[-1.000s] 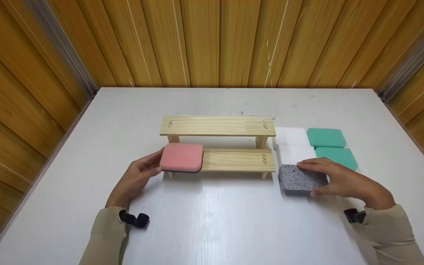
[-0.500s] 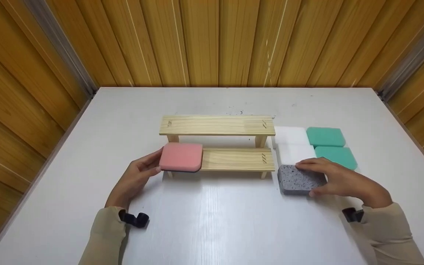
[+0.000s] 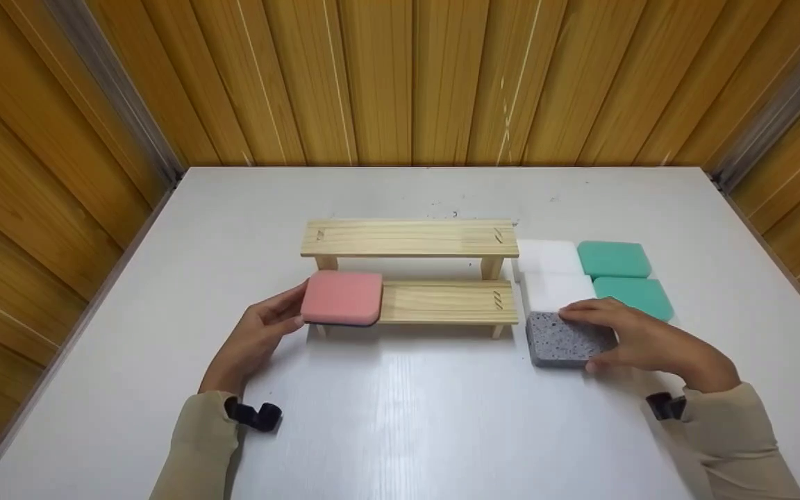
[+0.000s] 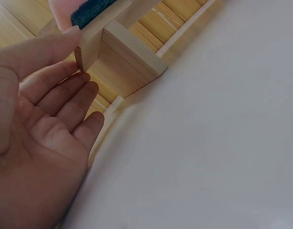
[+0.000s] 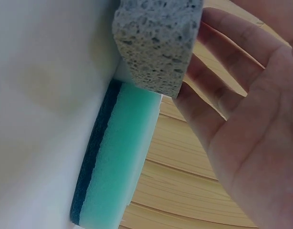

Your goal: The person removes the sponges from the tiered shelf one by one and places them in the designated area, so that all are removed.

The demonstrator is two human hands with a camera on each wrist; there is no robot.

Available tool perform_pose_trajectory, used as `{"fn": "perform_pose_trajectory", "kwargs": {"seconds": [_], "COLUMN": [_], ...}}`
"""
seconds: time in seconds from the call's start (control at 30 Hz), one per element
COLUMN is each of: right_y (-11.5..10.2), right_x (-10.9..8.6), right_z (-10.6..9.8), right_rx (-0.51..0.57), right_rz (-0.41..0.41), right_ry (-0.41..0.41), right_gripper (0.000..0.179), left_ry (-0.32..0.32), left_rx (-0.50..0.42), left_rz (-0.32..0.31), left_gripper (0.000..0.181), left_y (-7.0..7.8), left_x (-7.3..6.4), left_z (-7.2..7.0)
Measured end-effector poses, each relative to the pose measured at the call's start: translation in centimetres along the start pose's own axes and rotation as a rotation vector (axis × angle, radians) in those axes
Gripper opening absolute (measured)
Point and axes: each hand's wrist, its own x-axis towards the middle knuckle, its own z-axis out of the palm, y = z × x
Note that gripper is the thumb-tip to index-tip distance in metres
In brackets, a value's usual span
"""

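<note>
In the head view, a pink scouring sponge point(image 3: 342, 297) with a dark blue-green base lies on the left end of the lower wooden step point(image 3: 448, 303). My left hand point(image 3: 259, 337) holds its left end, thumb at the front corner and fingertips at the back; the left wrist view shows the other fingers point(image 4: 72, 109) extended beside the step's end. On the right, my right hand point(image 3: 650, 344) grips a grey, pitted sponge point(image 3: 567, 339) at its right end between thumb and fingers. That block sits just in front of the white sponges point(image 3: 558, 292).
Two green scouring sponges point(image 3: 632, 297) lie beside the white ones at the right. Behind the lower step rises a higher wooden step point(image 3: 410, 237) of the same stand. The white table point(image 3: 400, 430) ends at a wood-patterned wall point(image 3: 400, 83).
</note>
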Motion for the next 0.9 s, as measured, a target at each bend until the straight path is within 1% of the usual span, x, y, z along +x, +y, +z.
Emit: {"fn": "perform_pose_trajectory", "kwargs": {"seconds": [0.2, 0.37, 0.53, 0.77, 0.9], "right_y": [-0.11, -0.13, -0.13, -0.38, -0.43], "right_x": [0.09, 0.09, 0.06, 0.18, 0.14], "right_z": [0.08, -0.07, -0.01, -0.15, -0.16], "right_rx": [-0.012, 0.026, 0.029, 0.044, 0.033], "right_rz": [0.000, 0.041, 0.044, 0.073, 0.061], "right_ry": [-0.009, -0.052, -0.048, -0.065, -0.051], "right_gripper": [0.074, 0.074, 0.073, 0.071, 0.069], "left_ry": [0.014, 0.022, 0.020, 0.020, 0.014], "left_rx": [0.019, 0.042, 0.031, 0.053, 0.048], "left_rz": [-0.006, -0.019, -0.012, -0.009, -0.009], "left_gripper": [0.065, 0.065, 0.064, 0.065, 0.065], "left_y": [-0.10, 0.04, 0.20, 0.07, 0.01], "left_x": [-0.04, -0.08, -0.09, 0.00, 0.01], "left_z": [0.02, 0.05, 0.15, 0.06, 0.01]}}
